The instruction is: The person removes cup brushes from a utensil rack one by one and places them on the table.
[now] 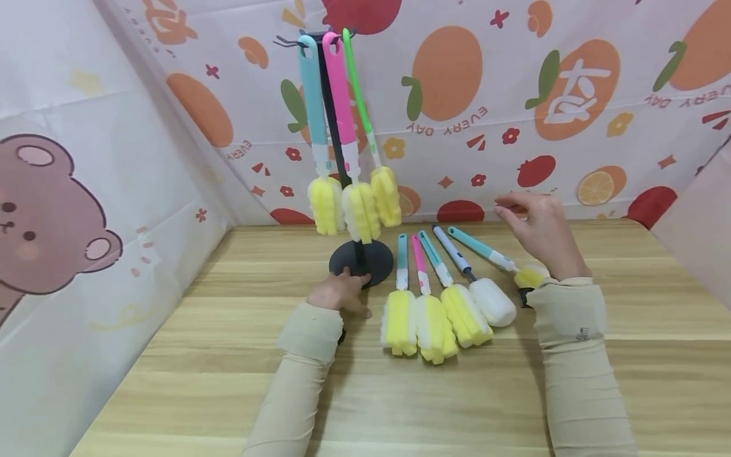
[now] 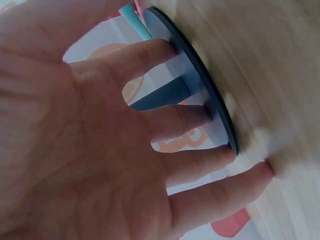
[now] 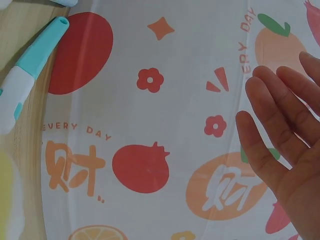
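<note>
My left hand [image 1: 337, 293] rests on the round black base [image 1: 374, 254] of an upright stand, its fingertips spread over the edge and one touching the table in the left wrist view. From the stand's top hooks hang a teal sponge brush [image 1: 312, 101], a pink sponge brush [image 1: 341, 101] and a green sponge brush [image 1: 386, 193]. My right hand [image 1: 539, 231] is raised over the table's back right, fingers loosely bent and holding nothing. Nearest below it lies a teal-handled brush [image 1: 480, 246], its yellow sponge partly hidden by my sleeve.
Beside the base lie more brushes in a fan: a teal one [image 1: 401, 320], a pink one [image 1: 435, 327], another teal one [image 1: 465, 314] and a blue-handled one with a white sponge [image 1: 493, 303]. A printed cloth [image 1: 365, 13] hangs behind the wooden table [image 1: 200, 381].
</note>
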`<state>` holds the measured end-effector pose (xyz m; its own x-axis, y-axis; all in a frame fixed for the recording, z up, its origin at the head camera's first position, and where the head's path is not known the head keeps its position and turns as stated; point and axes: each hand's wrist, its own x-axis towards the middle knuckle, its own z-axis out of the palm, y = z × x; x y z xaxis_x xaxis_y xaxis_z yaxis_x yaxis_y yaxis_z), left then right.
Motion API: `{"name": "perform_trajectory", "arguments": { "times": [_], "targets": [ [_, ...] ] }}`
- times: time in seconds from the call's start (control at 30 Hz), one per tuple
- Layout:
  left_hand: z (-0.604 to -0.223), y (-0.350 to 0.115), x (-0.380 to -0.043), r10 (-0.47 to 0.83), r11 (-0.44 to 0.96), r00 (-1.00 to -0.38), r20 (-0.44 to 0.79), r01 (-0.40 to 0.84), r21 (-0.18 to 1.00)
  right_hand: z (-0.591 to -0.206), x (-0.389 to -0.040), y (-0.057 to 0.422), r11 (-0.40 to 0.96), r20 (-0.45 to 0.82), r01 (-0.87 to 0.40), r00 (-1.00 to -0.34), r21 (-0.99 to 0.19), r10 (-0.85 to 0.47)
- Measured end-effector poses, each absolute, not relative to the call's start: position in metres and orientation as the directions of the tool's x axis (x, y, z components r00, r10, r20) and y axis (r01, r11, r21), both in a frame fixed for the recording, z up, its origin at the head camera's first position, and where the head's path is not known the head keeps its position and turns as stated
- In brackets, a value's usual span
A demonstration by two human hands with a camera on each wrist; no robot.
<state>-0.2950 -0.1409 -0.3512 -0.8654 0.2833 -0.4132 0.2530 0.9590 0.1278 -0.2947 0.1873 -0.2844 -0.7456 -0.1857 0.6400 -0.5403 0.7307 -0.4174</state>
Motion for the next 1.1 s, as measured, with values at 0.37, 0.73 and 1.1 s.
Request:
{"name": "perform_trajectory", "arguments": {
  "times": [0.37, 0.73, 1.1],
  "targets": [
    [-0.349, -0.140, -0.289, 0.250, 0.967, -0.870, -0.425, 0.204, 0.150, -0.275, -0.297, 0.181, 0.692, 0.690, -0.590, -0.701, -0.416, -0.183],
    [-0.351, -0.140, -0.288, 0.259, 0.965, -0.870, -0.420, 0.214, 0.151, -0.261, -0.303, 0.154, 0.700, 0.696, -0.518, -0.717, -0.491, -0.042],
    [-0.352, -0.140, -0.289, 0.246, 0.968, -0.872, -0.423, 0.200, 0.150, -0.244, -0.305, 0.136, 0.627, 0.646, -0.499, -0.763, -0.598, 0.010]
  ]
}}
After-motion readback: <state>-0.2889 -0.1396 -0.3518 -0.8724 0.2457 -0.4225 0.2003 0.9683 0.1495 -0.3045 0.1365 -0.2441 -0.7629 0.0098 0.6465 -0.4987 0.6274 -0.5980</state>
